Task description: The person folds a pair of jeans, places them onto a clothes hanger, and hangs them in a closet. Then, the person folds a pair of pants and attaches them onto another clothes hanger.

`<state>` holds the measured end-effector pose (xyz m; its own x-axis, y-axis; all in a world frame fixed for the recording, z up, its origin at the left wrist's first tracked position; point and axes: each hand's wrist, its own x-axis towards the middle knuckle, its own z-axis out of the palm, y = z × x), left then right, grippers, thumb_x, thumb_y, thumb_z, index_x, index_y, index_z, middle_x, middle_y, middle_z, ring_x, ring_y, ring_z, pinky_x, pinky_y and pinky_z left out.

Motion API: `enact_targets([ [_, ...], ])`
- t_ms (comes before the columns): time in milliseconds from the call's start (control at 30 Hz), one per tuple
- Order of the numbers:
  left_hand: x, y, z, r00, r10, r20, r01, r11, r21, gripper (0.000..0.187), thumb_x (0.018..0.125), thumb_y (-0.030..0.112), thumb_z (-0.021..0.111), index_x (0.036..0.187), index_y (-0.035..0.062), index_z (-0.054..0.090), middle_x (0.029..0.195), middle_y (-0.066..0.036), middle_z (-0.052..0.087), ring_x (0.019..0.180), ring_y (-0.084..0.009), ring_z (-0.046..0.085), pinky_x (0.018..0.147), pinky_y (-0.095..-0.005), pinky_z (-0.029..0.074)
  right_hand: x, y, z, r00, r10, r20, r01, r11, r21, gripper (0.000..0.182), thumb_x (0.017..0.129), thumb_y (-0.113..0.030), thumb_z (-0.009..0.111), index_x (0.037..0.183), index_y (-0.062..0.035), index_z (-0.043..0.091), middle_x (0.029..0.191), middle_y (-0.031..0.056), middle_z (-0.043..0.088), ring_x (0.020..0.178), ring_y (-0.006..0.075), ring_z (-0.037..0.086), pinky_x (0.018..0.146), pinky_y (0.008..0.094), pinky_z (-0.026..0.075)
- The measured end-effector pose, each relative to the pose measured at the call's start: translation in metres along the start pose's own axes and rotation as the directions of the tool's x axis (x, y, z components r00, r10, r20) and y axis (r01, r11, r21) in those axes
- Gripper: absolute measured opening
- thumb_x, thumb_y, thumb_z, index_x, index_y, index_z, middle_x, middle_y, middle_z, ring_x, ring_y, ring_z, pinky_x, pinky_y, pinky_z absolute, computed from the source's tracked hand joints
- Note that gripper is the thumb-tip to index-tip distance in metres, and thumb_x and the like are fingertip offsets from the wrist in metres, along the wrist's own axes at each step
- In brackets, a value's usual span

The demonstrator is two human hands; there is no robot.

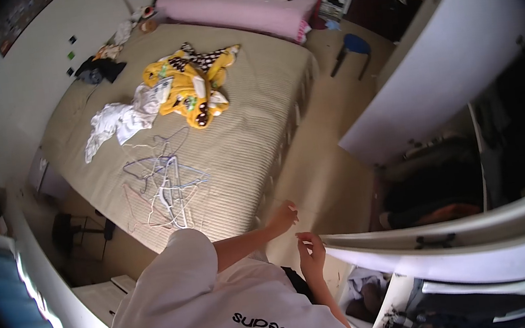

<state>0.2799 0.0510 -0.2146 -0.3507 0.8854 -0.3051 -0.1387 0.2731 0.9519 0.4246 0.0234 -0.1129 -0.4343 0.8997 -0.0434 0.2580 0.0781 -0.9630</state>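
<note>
My left hand (283, 217) is held out over the floor beside the bed, its fingers loosely curled and slightly apart, with nothing visible in them. Just below it, near the edge of the white furniture, my right hand (311, 253) is raised with its fingers apart and holds nothing. The two hands are close together but not touching. On the bed (257, 119) lies a tangled pile of hangers (170, 182). Beyond the hangers are a white garment (122, 119) and a yellow garment (187, 88) with brown spotted parts.
An open wardrobe with dark clothes (434, 175) stands at the right, behind a white door (422, 72). Folded clothes fill a compartment (475, 298) at lower right. A blue stool (356, 44) stands past the bed. A dark chair (74, 233) is at left.
</note>
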Motion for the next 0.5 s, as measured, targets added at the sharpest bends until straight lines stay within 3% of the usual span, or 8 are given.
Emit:
enact_targets([
  [33,0.002,0.006,-0.020,0.999,-0.045,-0.013,0.045,0.999,0.026,0.018,0.087,0.010,0.049,0.104,0.0016,0.048,0.075,-0.011,0.060,0.071,-0.0194,0.064,0.062,-0.0311,0.051,0.009,0.002,0.014,1.000,-0.003,0.031,0.003,1.000,0.000,0.017,0.084,-0.003,0.055,0.100,-0.0027,0.057,0.099,0.0071,0.061,0.093,0.0159,0.057,0.075,0.0290,0.048],
  [167,0.010,-0.026,-0.076,0.999,0.037,-0.005,-0.036,0.995,0.097,0.025,0.088,0.015,0.048,0.109,0.0030,0.048,0.085,-0.011,0.062,0.078,-0.0195,0.064,0.068,-0.0326,0.048,0.048,-0.001,0.065,0.982,-0.077,0.175,0.093,0.992,-0.083,0.027,0.081,-0.003,0.057,0.107,-0.0021,0.052,0.106,0.0104,0.056,0.098,0.0214,0.055,0.080,0.0335,0.048],
  [267,-0.003,-0.007,-0.093,0.994,-0.024,-0.110,0.029,0.999,0.041,0.025,0.085,0.003,0.049,0.110,0.0024,0.047,0.086,-0.010,0.061,0.077,-0.0165,0.062,0.066,-0.0295,0.050,0.069,-0.010,0.088,0.963,-0.091,0.255,0.124,0.986,-0.114,0.029,0.080,-0.004,0.057,0.108,-0.0021,0.050,0.105,0.0120,0.055,0.098,0.0243,0.055,0.082,0.0344,0.047],
  [367,-0.004,-0.009,-0.103,0.981,-0.017,-0.195,0.016,1.000,-0.011,0.025,0.085,0.002,0.050,0.110,0.0015,0.049,0.090,-0.011,0.059,0.079,-0.0171,0.061,0.068,-0.0298,0.051,0.090,-0.003,0.104,0.933,-0.067,0.353,0.102,0.991,-0.083,0.029,0.080,-0.005,0.058,0.107,-0.0020,0.050,0.104,0.0127,0.055,0.097,0.0247,0.055,0.082,0.0330,0.046],
  [433,-0.001,-0.018,-0.104,0.967,0.031,-0.251,-0.087,0.973,-0.214,0.025,0.086,0.003,0.051,0.110,0.0010,0.048,0.092,-0.012,0.059,0.080,-0.0178,0.061,0.070,-0.0299,0.051,0.103,-0.001,0.113,0.897,0.009,0.443,0.003,1.000,-0.026,0.026,0.080,-0.006,0.057,0.105,-0.0016,0.052,0.105,0.0127,0.055,0.095,0.0241,0.054,0.080,0.0317,0.045],
  [500,0.003,-0.023,-0.106,0.946,0.004,-0.324,-0.110,0.945,-0.308,0.025,0.086,0.004,0.052,0.110,0.0008,0.048,0.094,-0.012,0.059,0.081,-0.0183,0.060,0.071,-0.0301,0.052,0.114,0.005,0.123,0.868,-0.059,0.493,0.088,0.995,-0.037,0.023,0.080,-0.005,0.056,0.103,-0.0017,0.053,0.105,0.0123,0.055,0.094,0.0233,0.055,0.080,0.0314,0.045],
])
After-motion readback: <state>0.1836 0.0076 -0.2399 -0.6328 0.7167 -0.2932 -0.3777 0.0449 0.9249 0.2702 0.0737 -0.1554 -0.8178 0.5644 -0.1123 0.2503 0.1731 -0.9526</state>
